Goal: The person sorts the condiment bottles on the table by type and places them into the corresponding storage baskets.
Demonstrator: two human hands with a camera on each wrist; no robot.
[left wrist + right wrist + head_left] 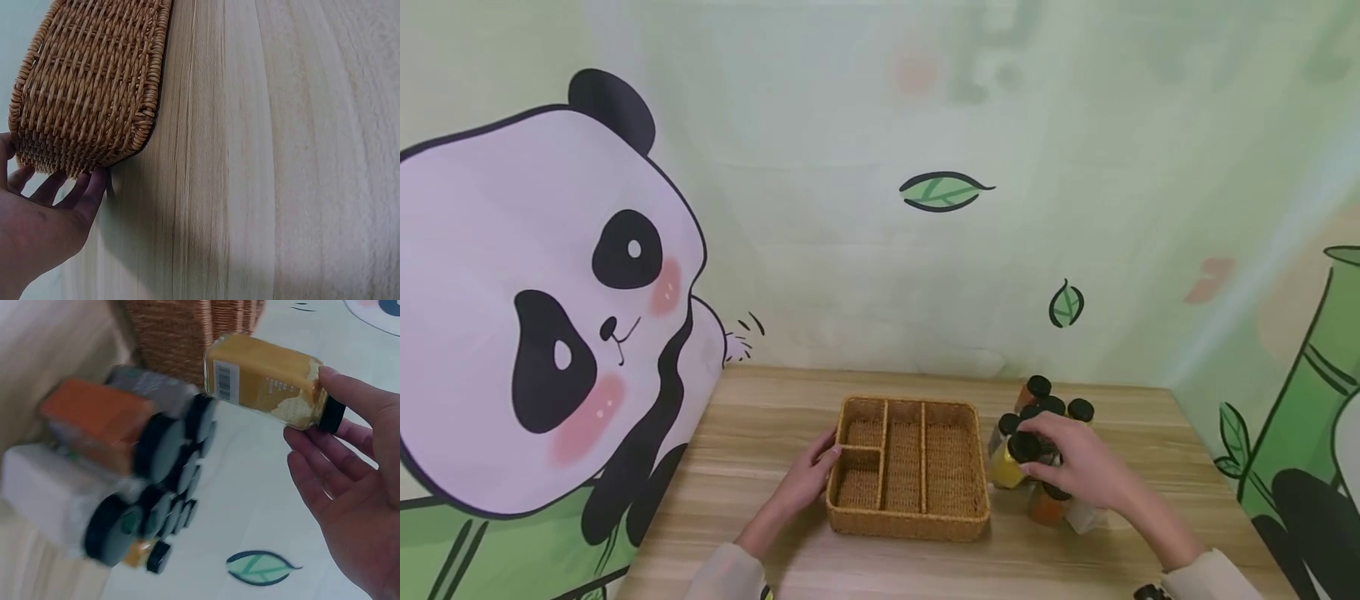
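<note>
A woven wicker basket (910, 527) with several compartments, all bare inside, sits on the table. My left hand (811, 477) grips its left wall, thumb at the rim and fingers against the outside; the left wrist view shows those fingers on the weave (87, 81). To the basket's right, my right hand (1078, 460) pinches the black lid of a glass spice jar (262, 378) filled with yellow powder. In the right wrist view this jar is held apart from the other jars, near the basket's side.
Several black-capped jars stand grouped right of the basket, among them an orange-filled jar (1047, 507) and a whitish jar (1082, 517). The wooden table (775, 400) meets a cloth backdrop (820, 250) printed with pandas and leaves.
</note>
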